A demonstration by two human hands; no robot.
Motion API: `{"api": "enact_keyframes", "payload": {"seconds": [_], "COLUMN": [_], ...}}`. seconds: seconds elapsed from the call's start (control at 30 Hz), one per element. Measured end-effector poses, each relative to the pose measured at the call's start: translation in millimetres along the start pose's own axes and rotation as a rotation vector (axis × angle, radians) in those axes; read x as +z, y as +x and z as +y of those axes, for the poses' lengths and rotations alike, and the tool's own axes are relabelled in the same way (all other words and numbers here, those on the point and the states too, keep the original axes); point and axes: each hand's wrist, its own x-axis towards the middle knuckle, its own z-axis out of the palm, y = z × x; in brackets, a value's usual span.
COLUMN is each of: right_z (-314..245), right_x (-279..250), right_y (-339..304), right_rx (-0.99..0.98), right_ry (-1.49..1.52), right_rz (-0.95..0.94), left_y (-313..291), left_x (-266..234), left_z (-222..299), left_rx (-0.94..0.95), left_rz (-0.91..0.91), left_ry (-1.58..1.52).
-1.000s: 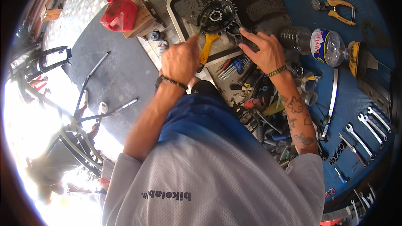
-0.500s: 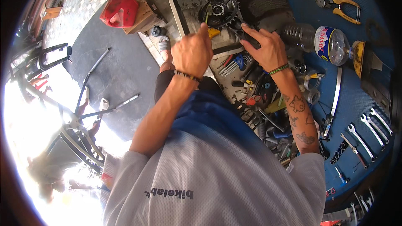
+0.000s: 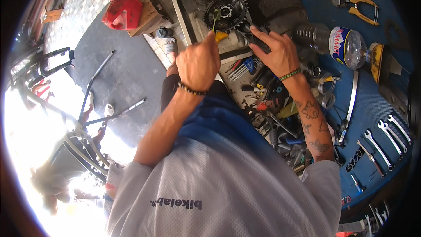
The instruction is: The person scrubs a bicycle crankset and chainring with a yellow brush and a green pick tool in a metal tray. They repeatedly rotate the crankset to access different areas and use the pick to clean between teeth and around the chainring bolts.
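Observation:
A black bicycle crankset [image 3: 239, 6] with a toothed chainring is held over a metal tray [image 3: 178, 11]. My right hand [image 3: 277, 52] grips its dark crank arm, thumb on one side and fingers on the other. My left hand [image 3: 198, 65] is closed in a fist around a slim yellow-green tool [image 3: 215, 19] with a looped end, which reaches up to the chainring's near left side. The end inside my fist is hidden, so its exact kind is unclear. Just beyond my left fingers lies a small yellow piece [image 3: 220, 37], in the tray area.
Right of the tray stand a clear plastic bottle [image 3: 353, 48] and yellow-handled pliers [image 3: 365, 6]. Hex keys [image 3: 240, 70] and a heap of tools lie below my right hand. Several wrenches [image 3: 378, 149] rest on the blue mat. A red jug [image 3: 123, 12] stands at upper left.
My left fist has shifted slightly down and left, and more of the yellow-green tool shows. The crankset, tray and right hand sit slightly further left in view.

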Motion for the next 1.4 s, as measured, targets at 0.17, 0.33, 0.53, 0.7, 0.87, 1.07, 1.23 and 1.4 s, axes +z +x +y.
{"api": "enact_keyframes", "payload": {"seconds": [0.17, 0.33, 0.53, 0.7, 0.87, 1.07, 1.23, 1.4], "right_z": [6, 6, 5, 3, 0, 0, 0, 2], "right_x": [4, 3, 3, 2, -2, -3, -2, 2], "right_y": [-1, -1, -1, -4, -5, -5, -5, -5], "right_rx": [-0.031, -0.037, -0.032, -0.010, 0.026, 0.023, 0.017, 0.012], "right_ry": [0.003, -0.005, -0.007, 0.004, -0.013, 0.003, 0.008, 0.011], "right_rz": [0.028, 0.035, 0.017, 0.003, -0.034, -0.035, -0.029, -0.007], "left_y": [1, 14, 4, 10, 6, 31, 53, 23], "left_x": [-7, -11, -20, -22, -24, -31, -21, -21], "left_z": [4, 2, 5, 6, 10, -11, -21, -10], "left_rx": [0.017, 0.022, 0.130, 0.110, 0.033, 0.045, 0.059, -0.002], "left_rz": [-0.023, -0.039, -0.054, -0.069, -0.093, 0.044, -0.004, -0.036], "left_ry": [0.060, 0.124, 0.133, 0.157, 0.127, 0.056, 0.249, -0.004]}}
